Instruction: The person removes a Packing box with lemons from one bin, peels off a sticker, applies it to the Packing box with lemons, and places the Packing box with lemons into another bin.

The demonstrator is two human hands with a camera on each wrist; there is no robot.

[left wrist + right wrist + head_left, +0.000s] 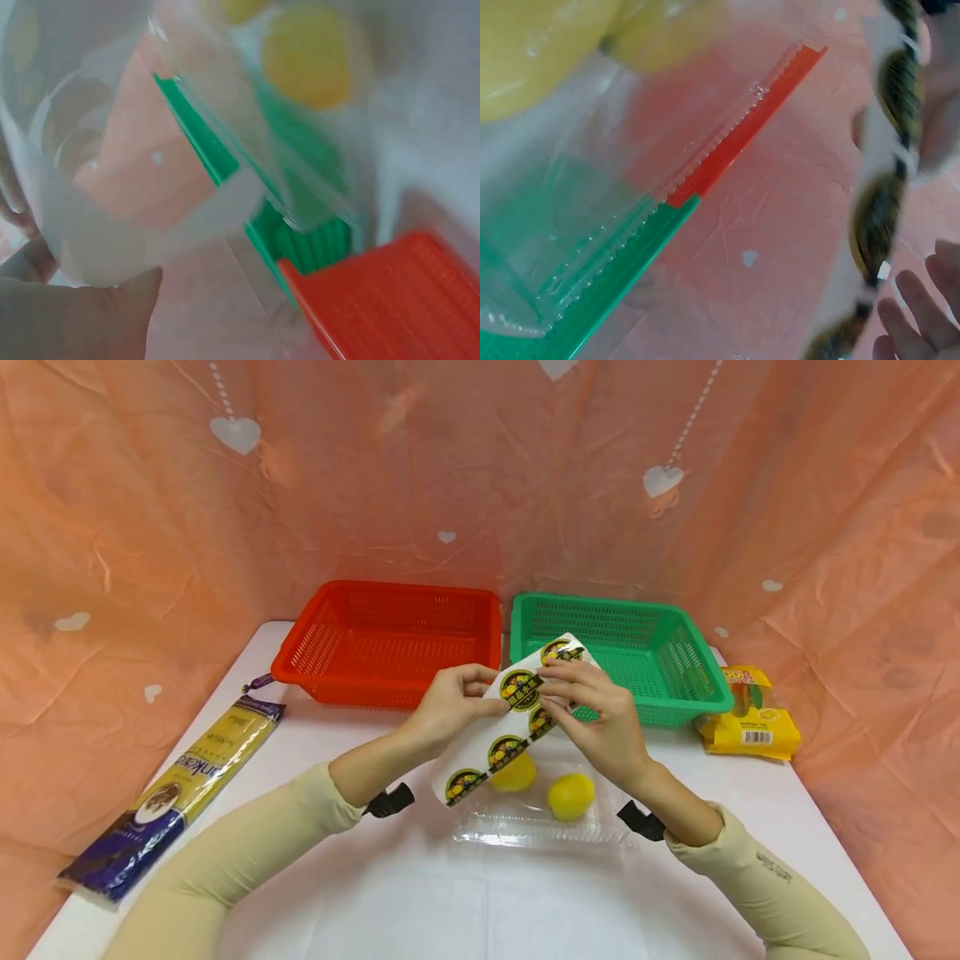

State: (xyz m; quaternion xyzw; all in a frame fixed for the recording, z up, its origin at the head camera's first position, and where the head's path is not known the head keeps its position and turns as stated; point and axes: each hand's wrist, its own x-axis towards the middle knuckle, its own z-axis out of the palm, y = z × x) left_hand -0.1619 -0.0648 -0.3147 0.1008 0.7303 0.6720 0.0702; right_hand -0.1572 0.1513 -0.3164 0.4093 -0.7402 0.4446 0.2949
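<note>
A white sheet of round black-and-yellow fruit stickers [519, 692] is held up at a slant over the table. My left hand [454, 703] pinches its left edge, thumb on the printed face and fingers behind. From the other side, my right hand [596, 714] reaches to the upper part, fingertips right at the stickers; in the right wrist view its loosely bent fingers [909, 300] lie beside the sheet's edge. Below stands a clear plastic box [517, 837] with yellow fruits like lemons inside, one lemon [570, 796] plainly seen and another partly behind the sheet.
Side by side at the back are a red basket [390, 689] and a green basket [675, 697]. A long gold-and-blue packet [180, 793] lies along the left edge, a small purple wrapper [259, 682] beyond it. Right of the green basket sits a yellow packet [753, 731]. Pink cloth [465, 468] hangs behind.
</note>
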